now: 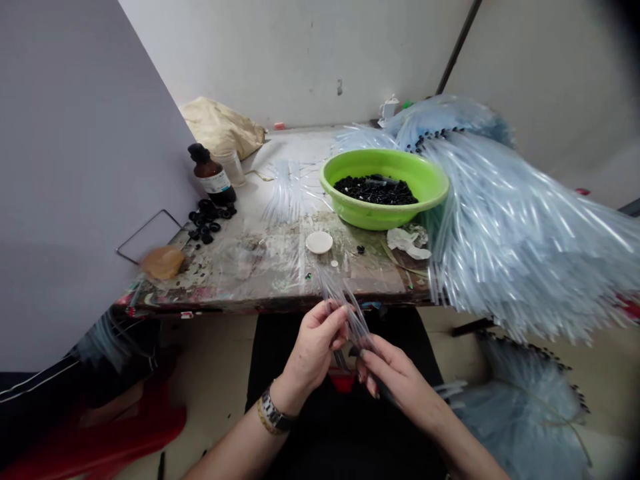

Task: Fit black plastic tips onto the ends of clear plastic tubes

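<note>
My left hand is closed on a small bunch of clear thin tubes, just in front of the table's front edge. Beside it, to the right and slightly lower, my right hand is also closed around the tubes, with something dark at its fingertips that I cannot make out. The upper ends of the tubes point toward a small white dish on the table. Behind the dish, more clear tubes lie spread out. A green basin holds many small black parts.
Large bundles of clear tubes cover the table's right side; another bundle is below. A brown bottle, black rings and a beige bag are at left. A person's dark-clad leg shows at lower left.
</note>
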Motion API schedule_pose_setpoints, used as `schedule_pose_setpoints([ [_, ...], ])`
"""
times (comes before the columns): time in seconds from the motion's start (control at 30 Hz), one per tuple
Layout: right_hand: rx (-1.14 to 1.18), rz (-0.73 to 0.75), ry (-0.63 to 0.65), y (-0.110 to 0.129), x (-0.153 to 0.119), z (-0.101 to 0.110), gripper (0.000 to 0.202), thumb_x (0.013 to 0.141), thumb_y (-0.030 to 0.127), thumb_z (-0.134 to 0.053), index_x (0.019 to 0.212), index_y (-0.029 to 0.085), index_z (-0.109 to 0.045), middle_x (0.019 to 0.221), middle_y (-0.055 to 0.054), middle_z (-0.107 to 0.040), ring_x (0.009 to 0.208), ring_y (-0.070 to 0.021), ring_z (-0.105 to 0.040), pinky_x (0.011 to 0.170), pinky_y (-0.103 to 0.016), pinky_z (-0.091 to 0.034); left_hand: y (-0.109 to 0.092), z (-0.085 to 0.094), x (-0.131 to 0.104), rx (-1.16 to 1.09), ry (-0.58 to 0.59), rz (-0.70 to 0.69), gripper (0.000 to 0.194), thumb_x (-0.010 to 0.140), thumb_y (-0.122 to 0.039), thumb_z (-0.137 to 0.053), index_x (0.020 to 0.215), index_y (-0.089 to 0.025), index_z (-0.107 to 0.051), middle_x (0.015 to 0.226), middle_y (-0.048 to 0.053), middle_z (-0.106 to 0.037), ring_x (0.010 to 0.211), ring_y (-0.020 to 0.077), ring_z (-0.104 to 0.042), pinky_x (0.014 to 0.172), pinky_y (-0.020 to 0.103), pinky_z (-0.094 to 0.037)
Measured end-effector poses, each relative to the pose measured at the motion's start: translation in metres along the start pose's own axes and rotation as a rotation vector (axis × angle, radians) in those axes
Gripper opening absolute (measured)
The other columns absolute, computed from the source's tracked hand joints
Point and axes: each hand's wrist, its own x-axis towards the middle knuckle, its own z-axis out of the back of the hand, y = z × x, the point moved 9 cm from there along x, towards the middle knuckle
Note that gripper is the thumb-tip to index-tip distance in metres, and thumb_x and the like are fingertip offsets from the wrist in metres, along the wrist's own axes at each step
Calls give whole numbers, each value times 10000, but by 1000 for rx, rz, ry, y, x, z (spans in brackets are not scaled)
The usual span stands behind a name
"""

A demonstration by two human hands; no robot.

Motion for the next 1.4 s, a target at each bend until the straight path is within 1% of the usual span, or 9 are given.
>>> schedule_pose_setpoints([
  [0.13,-9,-15,25,-2,-1,-3,350,881,499,-487,899,153,-538,654,27,-527,481,-58,-457,475,-191,-365,1,3,0,-19,-25,9,198,780,-294,-699,732,-124,-608,619,-35,-474,494,28,-347,427,137,-250],
  [0.3,-65,1,31,-2,-2,-5,300,901,454,-467,820,167,-500,645,40,-512,454,-47,-428,448,-180,-329,5,2,-2,-14,-29,40,187,803,-309,-672,782,-138,-598,676,-15,-527,514,35,-374,430,137,-254],
  [0.4,-95,15,21,-2,-2,-4,303,915,454,-436,828,171,-500,638,41,-510,456,-53,-431,454,-185,-335,4,2,-2,-7,-33,37,186,799,-313,-674,793,-139,-607,689,-10,-539,521,38,-383,434,140,-255],
  [0.57,-163,33,3,-3,-2,-2,300,941,433,-384,852,168,-494,630,41,-502,475,-67,-455,478,-194,-364,9,-1,-2,11,15,96,268,789,-318,-680,998,-151,-669,671,-25,-513,494,34,-348,431,154,-235],
  [0.73,-214,43,-14,-1,-2,-2,295,945,417,-378,844,169,-503,615,39,-517,473,-80,-483,489,-207,-380,8,-1,-2,64,10,79,208,784,-322,-683,830,-119,-699,678,-4,-537,511,38,-363,435,166,-232],
  [0.9,-353,140,-143,13,-4,8,223,933,372,-422,931,185,-544,663,25,-560,572,-120,-562,587,-238,-435,8,0,-2,50,-30,69,215,761,-336,-697,802,-126,-702,689,2,-567,510,44,-377,429,172,-231],
  [1.07,-517,277,-294,29,-10,18,204,933,341,-427,983,204,-570,769,-12,-622,691,-153,-584,670,-261,-430,12,1,-2,46,-46,77,242,759,-343,-698,838,-115,-711,661,4,-551,518,53,-389,421,166,-229],
  [1.27,-458,240,-315,25,-10,22,216,939,354,-398,956,209,-558,742,-4,-609,647,-150,-582,636,-254,-429,16,-1,-3,-18,-62,82,262,744,-351,-714,857,-115,-708,674,14,-579,536,61,-433,431,166,-258],
  [1.4,-500,232,-304,23,-8,20,196,925,366,-440,925,203,-550,761,-4,-602,664,-145,-562,638,-251,-414,19,-2,-4,-23,-63,70,250,749,-354,-708,811,-114,-680,642,-10,-549,481,43,-373,414,172,-234],
])
